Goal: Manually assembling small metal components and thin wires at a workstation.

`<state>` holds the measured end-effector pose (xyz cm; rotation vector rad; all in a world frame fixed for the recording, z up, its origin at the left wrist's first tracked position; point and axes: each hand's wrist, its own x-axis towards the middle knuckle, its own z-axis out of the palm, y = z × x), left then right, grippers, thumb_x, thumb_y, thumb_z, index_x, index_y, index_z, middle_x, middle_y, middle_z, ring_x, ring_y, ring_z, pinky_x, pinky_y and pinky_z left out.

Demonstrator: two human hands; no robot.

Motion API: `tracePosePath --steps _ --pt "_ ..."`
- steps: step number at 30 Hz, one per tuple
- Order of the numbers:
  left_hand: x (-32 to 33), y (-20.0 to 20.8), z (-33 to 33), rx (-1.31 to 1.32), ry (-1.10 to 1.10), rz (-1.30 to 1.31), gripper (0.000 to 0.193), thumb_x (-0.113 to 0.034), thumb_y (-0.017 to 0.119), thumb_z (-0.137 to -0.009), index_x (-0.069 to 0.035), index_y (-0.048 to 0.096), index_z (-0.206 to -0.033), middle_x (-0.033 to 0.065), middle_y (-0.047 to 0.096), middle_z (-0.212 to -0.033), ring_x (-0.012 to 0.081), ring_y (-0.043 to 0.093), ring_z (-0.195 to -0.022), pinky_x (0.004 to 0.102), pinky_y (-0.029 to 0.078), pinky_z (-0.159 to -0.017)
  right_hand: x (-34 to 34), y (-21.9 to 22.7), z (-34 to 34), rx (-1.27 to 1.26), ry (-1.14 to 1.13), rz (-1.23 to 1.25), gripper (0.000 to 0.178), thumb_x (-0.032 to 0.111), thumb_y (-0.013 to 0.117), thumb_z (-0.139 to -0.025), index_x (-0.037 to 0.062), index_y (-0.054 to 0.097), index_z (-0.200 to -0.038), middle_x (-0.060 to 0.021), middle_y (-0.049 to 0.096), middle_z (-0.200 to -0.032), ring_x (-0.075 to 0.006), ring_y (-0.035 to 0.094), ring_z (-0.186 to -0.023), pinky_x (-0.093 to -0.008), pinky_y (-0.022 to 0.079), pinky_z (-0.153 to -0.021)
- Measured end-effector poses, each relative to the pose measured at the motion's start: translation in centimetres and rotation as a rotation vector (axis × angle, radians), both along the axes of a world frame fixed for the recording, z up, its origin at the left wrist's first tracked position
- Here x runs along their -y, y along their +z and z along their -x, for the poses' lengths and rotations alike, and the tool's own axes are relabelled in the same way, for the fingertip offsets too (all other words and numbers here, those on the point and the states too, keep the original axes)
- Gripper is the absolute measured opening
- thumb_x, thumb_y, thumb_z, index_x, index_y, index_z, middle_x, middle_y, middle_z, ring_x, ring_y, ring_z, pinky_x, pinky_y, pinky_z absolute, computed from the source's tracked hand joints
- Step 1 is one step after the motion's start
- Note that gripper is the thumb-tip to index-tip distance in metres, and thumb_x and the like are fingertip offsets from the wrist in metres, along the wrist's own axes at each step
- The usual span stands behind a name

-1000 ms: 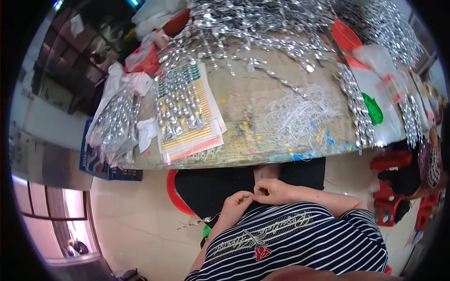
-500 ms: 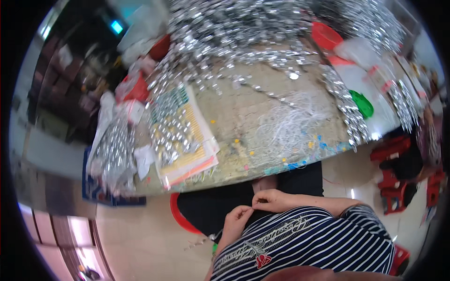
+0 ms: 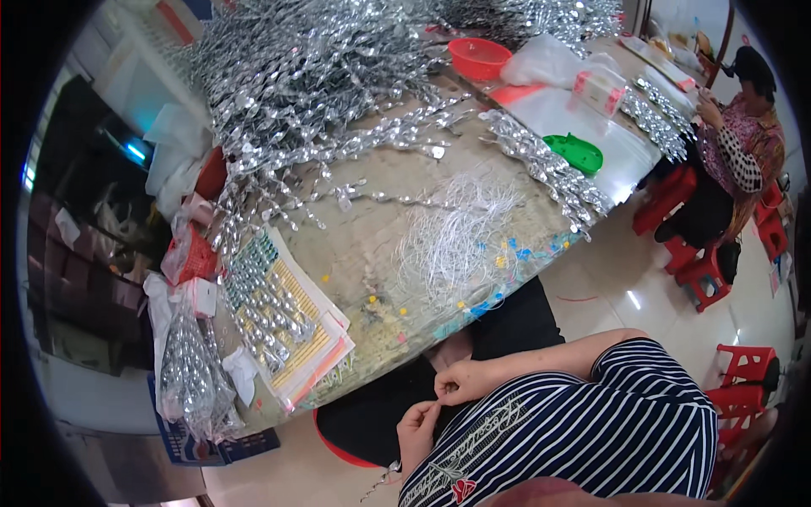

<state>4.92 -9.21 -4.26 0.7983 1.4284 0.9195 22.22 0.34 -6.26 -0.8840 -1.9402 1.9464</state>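
I have the left hand (image 3: 418,427) and the right hand (image 3: 465,380) at the lower centre of my view, against the striped shirt (image 3: 583,414) and the dark cloth (image 3: 372,414) over the lap. On each hand I see the thumb and forefinger pinched together, and the tips of the two hands meet or nearly meet; whatever sits between the fingers is too small for me to make out. A short silver strand (image 3: 382,479) hangs just beside the left wrist, near the bottom edge of the frame, and I cannot tell whether it connects to the fingers. Ahead of the hands lies the table (image 3: 372,245), with a loose tangle of white threads (image 3: 460,237) at mid-frame. A great heap of silver strands (image 3: 296,84) fills the upper left and top, and a neater bundle (image 3: 541,165) runs right of the threads, beside a green dish (image 3: 574,154). A red basin (image 3: 479,57) stands at the upper centre. At the left I find more strands laid over a yellow-striped sheet (image 3: 321,329), and near it a clear bag (image 3: 194,372) filled with others. At the upper right a co-worker (image 3: 752,160) sits by red stools (image 3: 710,283).
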Motion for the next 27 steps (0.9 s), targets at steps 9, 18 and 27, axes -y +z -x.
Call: tracePosePath --steps 9,18,27 --pt "0.6 -0.7 0.6 0.052 0.001 -0.023 0.010 -0.005 0.065 -0.084 0.001 0.067 -0.092 -0.0010 0.063 -0.077 0.0027 0.053 -0.068 0.0169 0.042 -0.062 -0.7 1.0 0.5 0.066 0.132 0.125 0.016 0.021 0.066 -0.077 0.0059 0.064 -0.083 -0.0032 0.064 -0.076 -0.0105 0.059 -0.071 -0.0265 0.048 -0.064" --pt "0.9 -0.8 1.0 0.101 -0.136 0.029 0.011 -0.005 0.063 -0.085 0.002 0.067 -0.093 0.0029 0.066 -0.082 0.0060 0.058 -0.074 0.0191 0.046 -0.066 -1.0 0.3 -1.8 0.020 0.172 -0.017 0.017 0.020 0.072 -0.077 0.0068 0.062 -0.073 -0.0031 0.061 -0.070 -0.0107 0.056 -0.061 -0.0266 0.046 -0.056" --pt "0.9 -1.3 1.5 0.147 -0.208 0.040 0.009 -0.005 0.063 -0.085 0.002 0.068 -0.090 0.0047 0.067 -0.083 0.0071 0.059 -0.074 0.0200 0.048 -0.066 -0.7 0.9 -4.9 0.091 0.132 0.363 0.012 0.017 0.065 -0.086 0.0055 0.062 -0.084 0.0046 0.060 -0.074 -0.0013 0.052 -0.066 -0.0190 0.043 -0.059"
